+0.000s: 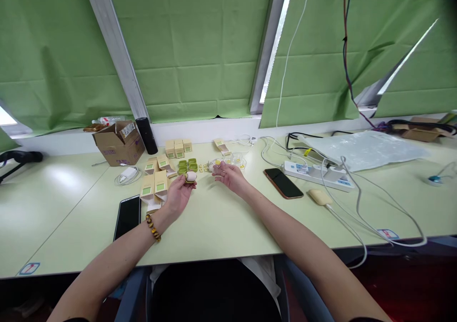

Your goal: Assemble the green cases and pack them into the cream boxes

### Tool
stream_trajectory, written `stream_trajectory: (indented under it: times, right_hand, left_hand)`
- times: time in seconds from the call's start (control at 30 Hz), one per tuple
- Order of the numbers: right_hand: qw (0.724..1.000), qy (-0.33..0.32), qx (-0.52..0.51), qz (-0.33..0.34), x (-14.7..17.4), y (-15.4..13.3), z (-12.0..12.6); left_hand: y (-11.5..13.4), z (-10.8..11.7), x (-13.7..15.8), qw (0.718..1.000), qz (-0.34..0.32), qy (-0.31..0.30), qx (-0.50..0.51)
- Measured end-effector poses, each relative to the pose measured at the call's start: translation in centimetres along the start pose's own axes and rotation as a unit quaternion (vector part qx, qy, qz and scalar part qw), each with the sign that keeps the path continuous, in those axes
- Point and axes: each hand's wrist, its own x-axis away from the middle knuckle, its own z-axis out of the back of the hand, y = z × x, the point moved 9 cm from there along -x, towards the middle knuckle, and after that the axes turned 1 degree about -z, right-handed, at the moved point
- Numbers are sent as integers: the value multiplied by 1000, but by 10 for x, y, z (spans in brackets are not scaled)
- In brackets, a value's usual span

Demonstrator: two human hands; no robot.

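Observation:
My left hand holds a small rounded case, dark green and yellow at the edge with a pale pinkish-white top, between thumb and fingers. To its right my right hand has its fingers drawn together in a pinch. Whatever sits in that pinch is too small to make out. Beyond the hands lie several green square cups, a few tiny yellowish pieces and a clear plastic tray with yellow bits, partly hidden by my right hand.
Small kraft boxes stand left of my left hand, with more boxes behind. A phone lies at the left and another phone at the right. A power strip with trailing cables and a cardboard box flank the area.

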Motion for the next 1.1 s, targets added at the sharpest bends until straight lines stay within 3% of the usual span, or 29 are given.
stream_trajectory:
  times: [0.3,0.77,0.9,1.1]
  right_hand:
    - [998,-62,-21,-25,10,0,-21]
    - [996,-89,21,8,20,-6,-38]
    - [996,-71,36,36,21,-10,-39]
    - [996,-92,-6,18,26,-14,-46]
  left_hand:
    - [1,0,1,1000,-5,5,-1]
    - [-2,4,-3,1000,-14,-11,-7]
    - [-1,4,-3,1000,-15,-10,-8]
    - [0,2,-1,1000,-13,-9,-7]
